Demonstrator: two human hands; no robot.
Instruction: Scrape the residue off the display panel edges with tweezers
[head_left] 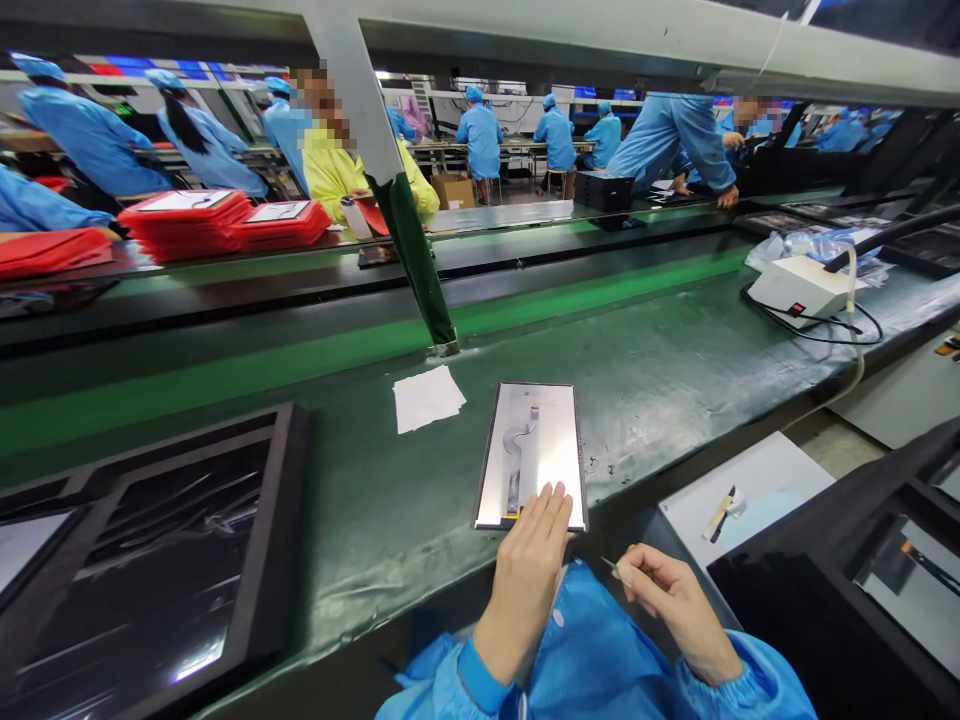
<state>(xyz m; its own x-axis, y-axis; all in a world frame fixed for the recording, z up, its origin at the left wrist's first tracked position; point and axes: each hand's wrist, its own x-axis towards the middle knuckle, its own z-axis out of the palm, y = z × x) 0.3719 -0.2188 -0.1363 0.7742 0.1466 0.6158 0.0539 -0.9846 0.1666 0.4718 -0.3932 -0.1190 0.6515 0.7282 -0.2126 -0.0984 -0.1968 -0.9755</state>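
Note:
A flat display panel (491,470) with a silvery back lies on the green bench near its front edge. A ribbon cable (514,470) runs along the middle of its back. My left hand (529,570) rests on the panel's near edge, fingers stretched out flat and side by side. My right hand (671,595) is to the right, in front of the bench edge and apart from the panel. Between its thumb and fingers is a thin pointed tool (608,563); only the tip shows, and its exact kind is hidden.
White paper sheets (427,399) lie left of the panel. A black foam tray (281,540) fills the left side; another black tray (787,560) is at right. A white device (802,290) with cables stands farther right. A slanted post (412,250) rises behind the papers. Co-workers sit beyond.

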